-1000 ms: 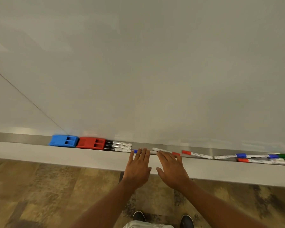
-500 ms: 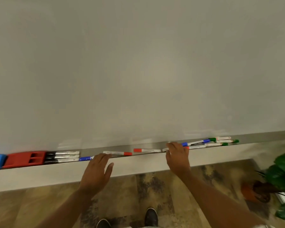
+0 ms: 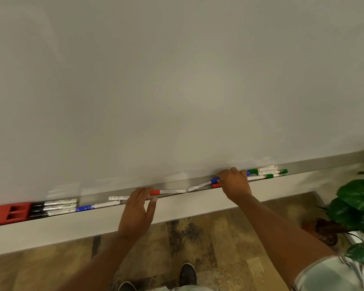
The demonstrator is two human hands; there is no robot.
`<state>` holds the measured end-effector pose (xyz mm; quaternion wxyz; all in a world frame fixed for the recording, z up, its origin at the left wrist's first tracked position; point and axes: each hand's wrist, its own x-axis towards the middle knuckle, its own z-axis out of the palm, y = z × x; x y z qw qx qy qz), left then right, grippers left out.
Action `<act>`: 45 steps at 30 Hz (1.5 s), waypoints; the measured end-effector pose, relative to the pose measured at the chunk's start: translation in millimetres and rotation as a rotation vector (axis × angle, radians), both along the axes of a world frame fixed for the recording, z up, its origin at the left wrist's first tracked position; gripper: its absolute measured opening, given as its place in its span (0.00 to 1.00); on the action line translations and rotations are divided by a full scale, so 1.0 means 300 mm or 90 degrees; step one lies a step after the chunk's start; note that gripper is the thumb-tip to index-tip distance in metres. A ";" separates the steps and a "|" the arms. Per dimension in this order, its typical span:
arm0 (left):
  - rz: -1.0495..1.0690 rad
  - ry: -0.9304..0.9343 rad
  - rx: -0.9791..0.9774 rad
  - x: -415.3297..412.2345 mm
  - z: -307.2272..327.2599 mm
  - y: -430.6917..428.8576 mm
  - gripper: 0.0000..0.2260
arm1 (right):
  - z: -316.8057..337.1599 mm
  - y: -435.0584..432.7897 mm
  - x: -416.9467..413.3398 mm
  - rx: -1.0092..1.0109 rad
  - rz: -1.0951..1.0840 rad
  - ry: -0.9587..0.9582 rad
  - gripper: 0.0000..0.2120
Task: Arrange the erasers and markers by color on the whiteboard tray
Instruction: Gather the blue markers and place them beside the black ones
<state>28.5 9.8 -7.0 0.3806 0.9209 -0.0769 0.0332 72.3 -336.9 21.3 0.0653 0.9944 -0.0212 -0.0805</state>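
The metal whiteboard tray runs across the view. A red eraser lies at its far left, with three black markers and a blue-capped marker to its right. My left hand rests open on the tray's front edge, its fingertips over a white marker beside a red-capped marker. My right hand pinches the cap end of another blue marker, above a red-capped one. Green-capped markers lie just right of it.
The blank whiteboard fills the upper view. A potted plant stands on the floor at the right, close to my right arm. My shoes show on the patterned floor below.
The view has swung to the right, so the blue eraser is out of sight. Both hands slid right along the tray; my right hand reached the mixed markers and closed on the blue one.
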 end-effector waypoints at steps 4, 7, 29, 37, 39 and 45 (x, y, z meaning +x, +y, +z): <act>-0.003 0.007 -0.018 -0.013 0.011 -0.056 0.12 | -0.014 0.047 0.021 0.020 0.120 0.009 0.12; 0.005 0.034 -0.011 -0.026 0.007 -0.082 0.14 | -0.037 0.086 0.026 0.022 0.202 0.013 0.12; 0.120 0.466 -0.583 0.008 0.151 -0.400 0.17 | 0.042 0.217 -0.064 0.498 0.181 -0.312 0.06; 0.112 0.526 -0.774 0.032 0.186 -0.410 0.19 | 0.031 0.270 -0.126 0.599 0.214 -0.383 0.07; 0.122 0.520 -0.785 0.035 0.184 -0.409 0.18 | 0.016 0.274 -0.136 0.541 0.243 -0.449 0.05; 0.198 0.499 -0.767 0.055 0.144 -0.369 0.14 | -0.007 0.230 -0.169 0.383 0.277 -0.357 0.13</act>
